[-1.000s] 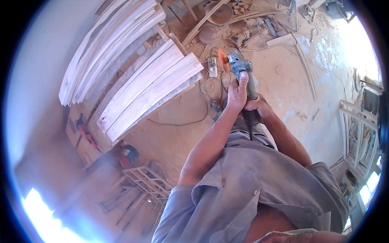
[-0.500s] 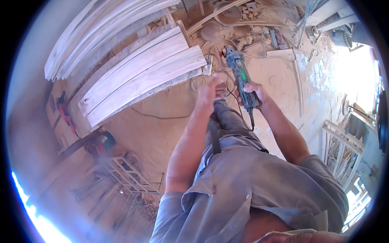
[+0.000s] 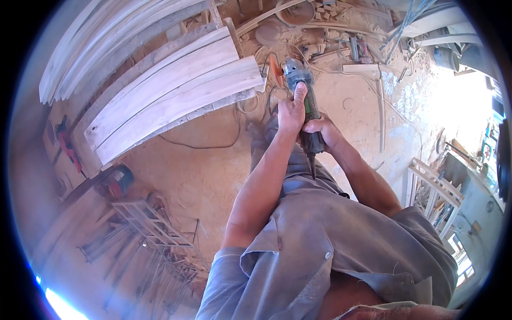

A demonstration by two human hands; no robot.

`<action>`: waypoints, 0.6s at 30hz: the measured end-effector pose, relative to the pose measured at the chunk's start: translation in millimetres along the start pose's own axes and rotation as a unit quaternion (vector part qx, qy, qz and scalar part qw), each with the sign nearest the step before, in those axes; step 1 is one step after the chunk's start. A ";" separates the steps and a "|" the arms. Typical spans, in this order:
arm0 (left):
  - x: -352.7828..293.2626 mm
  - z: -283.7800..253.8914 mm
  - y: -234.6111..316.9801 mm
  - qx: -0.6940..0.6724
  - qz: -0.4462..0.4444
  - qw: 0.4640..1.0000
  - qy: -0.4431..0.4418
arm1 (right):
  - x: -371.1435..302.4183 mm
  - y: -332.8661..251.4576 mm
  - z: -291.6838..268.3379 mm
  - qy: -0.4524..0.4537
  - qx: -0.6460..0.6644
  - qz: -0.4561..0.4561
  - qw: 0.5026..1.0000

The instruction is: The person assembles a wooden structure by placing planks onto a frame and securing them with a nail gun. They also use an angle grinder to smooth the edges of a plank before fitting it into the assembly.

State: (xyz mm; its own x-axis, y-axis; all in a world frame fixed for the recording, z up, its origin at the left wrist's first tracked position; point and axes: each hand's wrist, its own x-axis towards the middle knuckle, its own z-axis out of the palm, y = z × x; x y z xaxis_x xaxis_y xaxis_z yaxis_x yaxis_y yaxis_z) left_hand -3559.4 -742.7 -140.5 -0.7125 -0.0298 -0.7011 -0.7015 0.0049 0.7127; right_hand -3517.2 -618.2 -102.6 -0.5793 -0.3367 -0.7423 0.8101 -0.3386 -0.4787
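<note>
Far off, a round, shallow, dusty brown basin-like dish [image 3: 295, 15] lies left of scattered pale wood offcuts [image 3: 329, 12], its contents too indistinct to tell. Nearer, the left hand [image 3: 291, 113] is clamped around the blue-grey, orange-disced angle grinder [image 3: 311, 100], thumb along its top, and the right hand [image 3: 324, 130] is closed around its near end; it is held right of long pale wooden boards [image 3: 176, 88]

Left hand [image 3: 292, 114] and right hand [image 3: 323, 131] gripping angle grinder [image 3: 312, 101]; orange disc [image 3: 276, 72] at its head; pale boards [image 3: 176, 101] at left
</note>
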 end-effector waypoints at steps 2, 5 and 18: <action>0.8 1.0 3.2 0.041 -0.020 0.999 0.024 | -1.2 -3.3 0.1 0.016 -0.054 0.006 0.998; 9.0 1.6 0.9 0.050 -0.051 0.997 0.002 | 0.8 -5.9 -0.1 0.034 -0.062 -0.015 0.997; 40.4 -147.4 -19.4 0.154 0.059 0.962 0.220 | 59.0 -39.5 -33.1 -0.155 0.054 0.098 0.982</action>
State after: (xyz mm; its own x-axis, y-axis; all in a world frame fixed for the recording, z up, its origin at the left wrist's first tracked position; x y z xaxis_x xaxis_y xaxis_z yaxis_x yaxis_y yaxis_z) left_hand -3571.9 -891.3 -179.1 -0.7588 -0.4300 -0.4892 -0.6361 0.3277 0.6986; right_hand -3580.3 -595.6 -143.0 -0.4256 -0.6498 -0.6298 0.9045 -0.3256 -0.2754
